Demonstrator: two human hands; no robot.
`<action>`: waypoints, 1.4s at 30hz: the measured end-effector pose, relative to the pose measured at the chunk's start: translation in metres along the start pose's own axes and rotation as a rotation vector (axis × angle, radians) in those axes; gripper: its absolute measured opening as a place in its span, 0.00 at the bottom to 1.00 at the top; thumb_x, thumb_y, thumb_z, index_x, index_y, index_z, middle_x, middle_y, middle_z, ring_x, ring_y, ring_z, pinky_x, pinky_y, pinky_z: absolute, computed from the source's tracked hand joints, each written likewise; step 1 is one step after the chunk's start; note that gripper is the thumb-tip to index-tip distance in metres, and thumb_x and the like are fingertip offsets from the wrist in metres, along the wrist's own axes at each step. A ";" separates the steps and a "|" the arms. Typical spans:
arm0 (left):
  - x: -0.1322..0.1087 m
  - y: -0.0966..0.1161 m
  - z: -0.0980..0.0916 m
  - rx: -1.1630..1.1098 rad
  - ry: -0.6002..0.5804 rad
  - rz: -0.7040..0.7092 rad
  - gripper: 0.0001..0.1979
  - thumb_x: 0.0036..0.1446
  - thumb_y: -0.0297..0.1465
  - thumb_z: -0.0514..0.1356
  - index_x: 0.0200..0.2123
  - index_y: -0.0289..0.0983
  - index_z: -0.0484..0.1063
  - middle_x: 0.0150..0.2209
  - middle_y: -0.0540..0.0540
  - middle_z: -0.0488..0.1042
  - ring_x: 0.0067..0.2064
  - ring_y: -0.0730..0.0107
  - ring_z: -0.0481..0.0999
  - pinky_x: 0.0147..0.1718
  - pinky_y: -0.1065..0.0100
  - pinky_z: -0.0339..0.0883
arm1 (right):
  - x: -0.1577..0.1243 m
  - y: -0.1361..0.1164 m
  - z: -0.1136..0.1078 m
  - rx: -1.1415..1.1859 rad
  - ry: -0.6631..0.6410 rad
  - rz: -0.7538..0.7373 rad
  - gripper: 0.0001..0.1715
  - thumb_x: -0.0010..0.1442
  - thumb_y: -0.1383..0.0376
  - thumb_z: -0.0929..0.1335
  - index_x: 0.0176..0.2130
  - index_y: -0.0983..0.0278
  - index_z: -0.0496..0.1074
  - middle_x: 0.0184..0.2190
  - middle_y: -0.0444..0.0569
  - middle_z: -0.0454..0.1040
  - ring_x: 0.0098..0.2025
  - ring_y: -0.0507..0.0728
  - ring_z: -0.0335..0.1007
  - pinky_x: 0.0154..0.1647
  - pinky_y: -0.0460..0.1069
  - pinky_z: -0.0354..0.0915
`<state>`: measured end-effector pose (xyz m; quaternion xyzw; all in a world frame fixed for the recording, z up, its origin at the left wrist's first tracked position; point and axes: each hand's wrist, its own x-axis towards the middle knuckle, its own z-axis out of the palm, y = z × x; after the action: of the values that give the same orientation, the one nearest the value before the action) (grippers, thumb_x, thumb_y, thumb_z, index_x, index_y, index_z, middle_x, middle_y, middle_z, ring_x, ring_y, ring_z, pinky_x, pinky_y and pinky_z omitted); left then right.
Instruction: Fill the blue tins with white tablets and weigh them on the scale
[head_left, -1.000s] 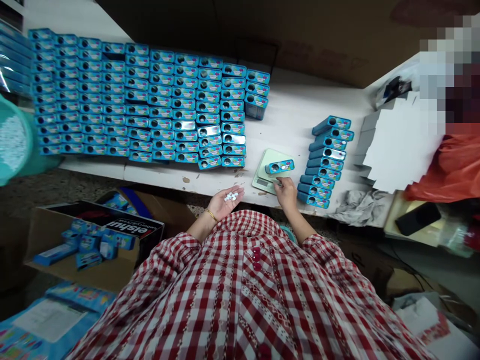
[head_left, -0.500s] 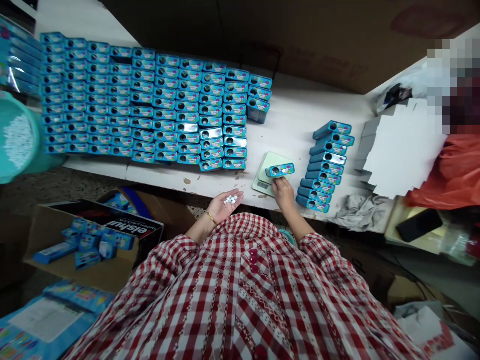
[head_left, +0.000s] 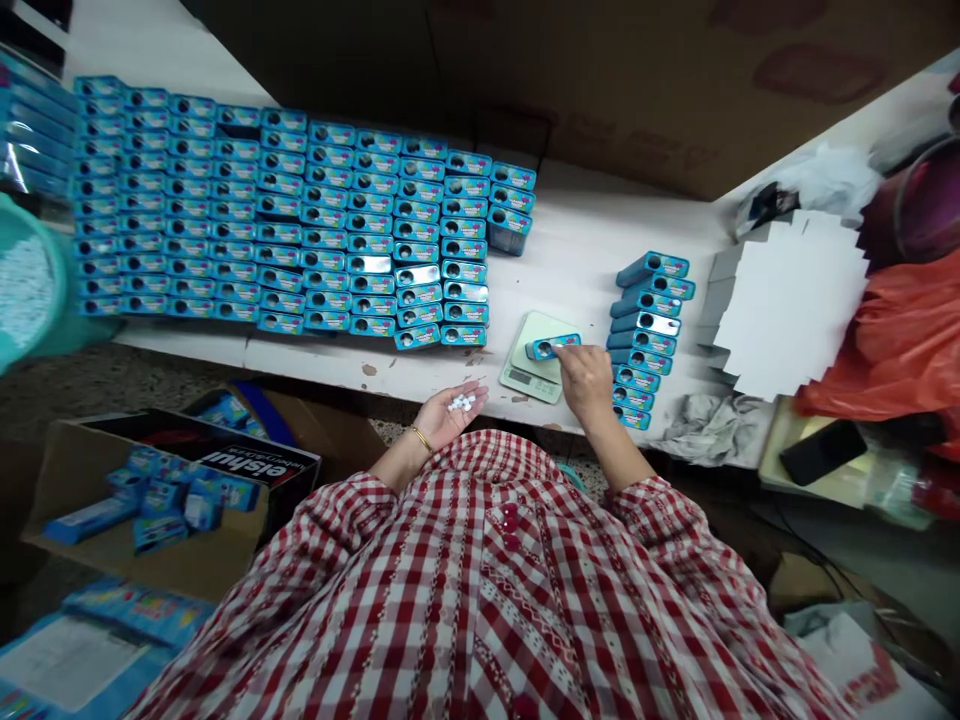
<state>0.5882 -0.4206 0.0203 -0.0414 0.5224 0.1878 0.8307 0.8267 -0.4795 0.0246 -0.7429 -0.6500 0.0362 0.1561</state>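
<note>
My left hand (head_left: pixel 450 413) is palm up near the table's front edge, cupping a few small white pellets (head_left: pixel 460 403). A blue tin (head_left: pixel 553 346) with a round dark opening stands on a pale green kitchen scale (head_left: pixel 531 378). My right hand (head_left: pixel 587 378) is over the tin's right end, its fingers pinched together close to the opening. Whatever they hold, if anything, is hidden. To its right runs a single row of similar blue tins (head_left: pixel 646 340).
Many blue tins (head_left: pixel 281 230) fill the table's left side in close columns. A turquoise tub (head_left: pixel 56 290) of white pellets is far left. A large cardboard box (head_left: pixel 525 90) stands behind, white cartons (head_left: pixel 791 300) at right. Below left, an open box (head_left: pixel 187 560) holds blue packs.
My right hand has gone from the tin's front edge up over its right end, fingers pinched near the opening. My left hand stays in place with the pellets. The view has shifted slightly.
</note>
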 end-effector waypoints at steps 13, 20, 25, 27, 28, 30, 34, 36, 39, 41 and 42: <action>-0.007 0.018 -0.009 -0.085 0.059 0.062 0.13 0.52 0.21 0.52 0.40 0.26 0.71 0.35 0.37 0.76 0.37 0.67 0.76 0.36 0.71 0.71 | 0.055 0.035 0.004 0.107 -0.197 -0.198 0.19 0.59 0.64 0.61 0.50 0.64 0.66 0.44 0.54 0.69 0.45 0.60 0.61 0.45 0.54 0.63; -0.017 0.028 -0.010 -0.146 0.125 0.121 0.13 0.52 0.21 0.52 0.41 0.27 0.70 0.36 0.36 0.76 0.37 0.66 0.77 0.35 0.70 0.72 | 0.162 0.001 0.064 0.131 -0.091 0.001 0.19 0.58 0.67 0.61 0.50 0.63 0.66 0.48 0.54 0.68 0.49 0.60 0.59 0.47 0.54 0.64; -0.015 0.029 -0.012 -0.112 0.120 0.133 0.11 0.53 0.20 0.51 0.38 0.26 0.70 0.37 0.36 0.75 0.38 0.65 0.76 0.36 0.69 0.72 | 0.154 0.023 0.059 0.115 0.046 0.024 0.21 0.61 0.68 0.56 0.52 0.60 0.64 0.54 0.50 0.64 0.55 0.57 0.55 0.54 0.55 0.58; -0.013 0.029 -0.011 -0.085 0.122 0.125 0.11 0.53 0.20 0.51 0.37 0.26 0.70 0.37 0.35 0.75 0.38 0.65 0.76 0.37 0.69 0.72 | 0.135 0.055 0.036 0.006 0.093 0.140 0.22 0.61 0.64 0.57 0.54 0.62 0.62 0.56 0.53 0.61 0.56 0.59 0.54 0.55 0.57 0.54; -0.012 0.028 -0.009 -0.070 0.124 0.115 0.10 0.53 0.20 0.51 0.37 0.26 0.70 0.37 0.35 0.75 0.38 0.65 0.76 0.37 0.69 0.72 | 0.126 0.074 0.024 -0.072 0.107 0.263 0.24 0.60 0.61 0.58 0.55 0.64 0.60 0.56 0.56 0.59 0.56 0.62 0.52 0.54 0.59 0.53; -0.011 0.027 -0.004 -0.043 0.126 0.096 0.10 0.53 0.20 0.51 0.37 0.26 0.71 0.37 0.35 0.75 0.38 0.65 0.77 0.36 0.70 0.72 | 0.115 0.112 0.003 -0.226 0.112 0.576 0.34 0.56 0.53 0.62 0.57 0.67 0.57 0.58 0.61 0.55 0.55 0.68 0.51 0.51 0.62 0.51; -0.010 0.023 0.009 -0.023 0.116 0.094 0.10 0.53 0.20 0.52 0.37 0.26 0.71 0.36 0.35 0.75 0.37 0.66 0.76 0.35 0.70 0.72 | 0.124 0.160 -0.011 -0.327 -0.183 0.714 0.33 0.52 0.49 0.64 0.52 0.65 0.63 0.52 0.59 0.61 0.49 0.68 0.57 0.46 0.60 0.51; -0.010 0.020 0.012 -0.025 0.101 0.090 0.11 0.53 0.21 0.52 0.38 0.26 0.71 0.36 0.35 0.75 0.37 0.66 0.76 0.35 0.70 0.72 | 0.134 0.158 -0.013 -0.362 -0.248 0.608 0.27 0.54 0.51 0.63 0.48 0.64 0.66 0.47 0.57 0.65 0.47 0.67 0.57 0.44 0.58 0.50; -0.010 0.016 0.013 -0.029 0.089 0.078 0.11 0.53 0.21 0.52 0.39 0.27 0.71 0.35 0.36 0.76 0.37 0.67 0.76 0.35 0.70 0.72 | 0.135 0.125 -0.022 -0.400 -0.199 0.359 0.23 0.56 0.53 0.62 0.46 0.62 0.67 0.45 0.54 0.66 0.45 0.65 0.57 0.41 0.55 0.50; -0.008 0.013 0.013 -0.030 0.085 0.074 0.11 0.53 0.22 0.52 0.38 0.27 0.72 0.35 0.37 0.76 0.36 0.68 0.76 0.35 0.71 0.71 | 0.122 0.092 -0.031 -0.388 -0.196 0.172 0.21 0.56 0.54 0.63 0.46 0.60 0.67 0.44 0.53 0.68 0.43 0.63 0.58 0.39 0.54 0.50; -0.007 0.012 0.014 -0.029 0.078 0.072 0.11 0.53 0.22 0.52 0.37 0.27 0.72 0.34 0.37 0.76 0.36 0.68 0.76 0.35 0.71 0.71 | 0.112 0.075 -0.033 -0.375 -0.204 0.093 0.20 0.56 0.54 0.63 0.46 0.60 0.67 0.42 0.53 0.69 0.42 0.62 0.59 0.39 0.54 0.50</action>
<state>0.5934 -0.4077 0.0347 -0.0421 0.5526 0.2235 0.8018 0.9241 -0.3838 0.0520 -0.7804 -0.6230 -0.0033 -0.0534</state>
